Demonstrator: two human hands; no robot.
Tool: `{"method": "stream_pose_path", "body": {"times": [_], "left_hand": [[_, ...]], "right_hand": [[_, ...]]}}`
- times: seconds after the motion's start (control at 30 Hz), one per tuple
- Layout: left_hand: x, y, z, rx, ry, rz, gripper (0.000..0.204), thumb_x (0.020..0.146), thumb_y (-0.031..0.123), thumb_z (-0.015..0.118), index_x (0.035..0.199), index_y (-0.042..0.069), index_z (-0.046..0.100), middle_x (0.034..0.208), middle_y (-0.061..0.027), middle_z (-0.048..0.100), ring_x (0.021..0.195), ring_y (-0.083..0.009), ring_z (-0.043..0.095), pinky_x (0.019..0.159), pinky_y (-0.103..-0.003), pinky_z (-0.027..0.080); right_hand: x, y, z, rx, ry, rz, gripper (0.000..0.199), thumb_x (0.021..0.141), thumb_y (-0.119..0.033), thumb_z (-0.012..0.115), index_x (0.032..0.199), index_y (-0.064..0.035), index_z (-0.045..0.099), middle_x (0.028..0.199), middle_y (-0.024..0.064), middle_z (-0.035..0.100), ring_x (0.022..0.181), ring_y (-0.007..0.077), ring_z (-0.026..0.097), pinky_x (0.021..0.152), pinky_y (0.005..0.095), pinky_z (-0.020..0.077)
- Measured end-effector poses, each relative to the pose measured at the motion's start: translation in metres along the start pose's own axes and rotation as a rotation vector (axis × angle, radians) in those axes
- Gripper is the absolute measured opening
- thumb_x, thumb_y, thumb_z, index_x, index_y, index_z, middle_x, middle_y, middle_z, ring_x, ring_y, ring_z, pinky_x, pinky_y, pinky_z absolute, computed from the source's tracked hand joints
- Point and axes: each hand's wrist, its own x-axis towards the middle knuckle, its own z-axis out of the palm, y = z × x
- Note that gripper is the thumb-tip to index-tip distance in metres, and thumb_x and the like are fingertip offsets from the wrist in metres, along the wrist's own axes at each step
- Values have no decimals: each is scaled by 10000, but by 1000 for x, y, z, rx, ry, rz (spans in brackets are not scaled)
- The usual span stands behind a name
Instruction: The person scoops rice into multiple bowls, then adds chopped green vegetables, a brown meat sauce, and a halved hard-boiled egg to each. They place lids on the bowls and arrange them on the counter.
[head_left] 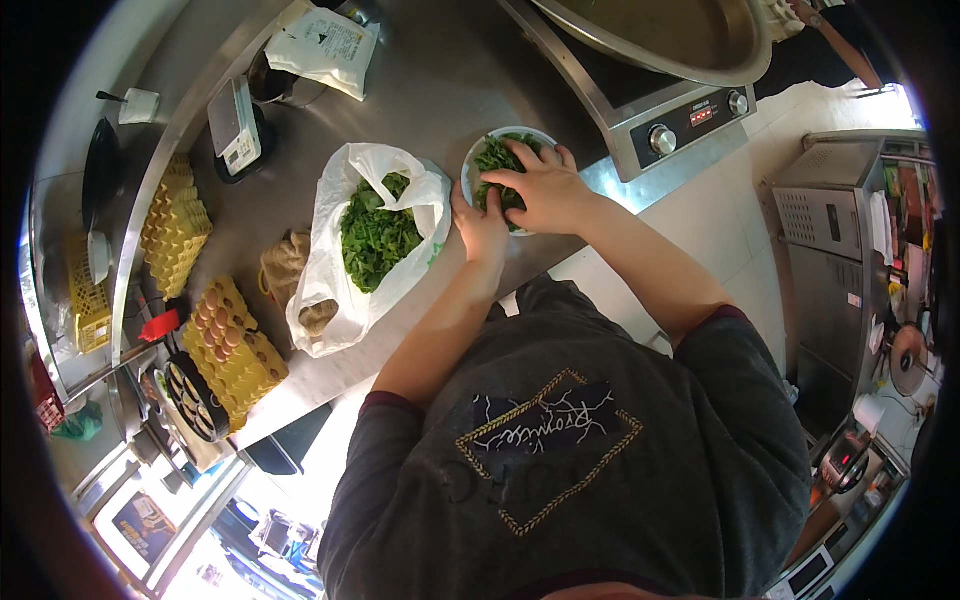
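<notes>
A white bowl [467,172] with leafy greens [495,157] in it sits near the front edge of the steel counter. At its near left rim is my left hand [482,232], thumb on the inner side and fingers along the outside, gripping it. My right hand [553,197] reaches over the bowl from the right, its fingers spread and resting on the leaves; part of the greens is hidden beneath. Just left of the bowl stands a white plastic bag [330,235], its mouth wide, with a heap of green leaves [378,243] inside.
An induction cooker [690,125] with a large metal pan [735,75] stands at the far right. Leftward are a brown cloth bag [285,268], egg trays [232,365] with several eggs, a round moulded pan [195,395], a scale [235,125] and a white packet [325,50].
</notes>
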Motion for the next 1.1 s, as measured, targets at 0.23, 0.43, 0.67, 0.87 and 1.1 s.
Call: {"method": "stream_pose_path", "body": {"times": [0.23, 0.43, 0.67, 0.87, 1.1], "left_hand": [[-7, 6, -1, -242, -15, -93, 476, 949, 173, 572, 1350, 21, 366, 1253, -161, 498, 1133, -240, 510, 945, -352, 427], [2, -12, 0, -441, -13, -43, 257, 980, 151, 534, 1186, 53, 416, 1151, -92, 527, 1023, -159, 514, 883, -290, 428], [0, -3, -21, -817, -381, -383, 263, 980, 93, 509, 1222, 69, 410, 1224, -108, 529, 1109, -239, 566, 934, -414, 502], [-20, 17, -41, -924, -563, -360, 432, 1001, 95, 469, 1402, 61, 312, 1350, -130, 476, 1204, -255, 531, 997, -438, 491], [-33, 7, -50, -848, -391, -357, 445, 1011, 115, 458, 1426, 58, 309, 1335, -118, 493, 1224, -253, 509, 1028, -438, 455]], "right_hand": [[1, 14, 25, -25, 138, -171, 747, 783, -396, 708, 1444, -260, 389, 1543, 159, 253, 1445, 399, 155, 1158, 567, 149], [9, 28, 48, -19, 70, -182, 684, 824, -379, 665, 1433, -225, 396, 1542, 158, 252, 1447, 385, 162, 1169, 542, 143], [-12, 24, 16, 83, 65, -213, 653, 787, -438, 680, 1392, -333, 456, 1541, 195, 232, 1397, 433, 263, 1151, 581, 155], [-38, 3, -26, 22, -28, -239, 621, 784, -574, 652, 1363, -414, 494, 1561, 211, 187, 1407, 441, 247, 1142, 622, 66], [25, 24, -36, 527, 421, 11, 198, 895, -222, 629, 1006, -75, 703, 988, 106, 695, 881, 276, 665, 769, 366, 520]]}}
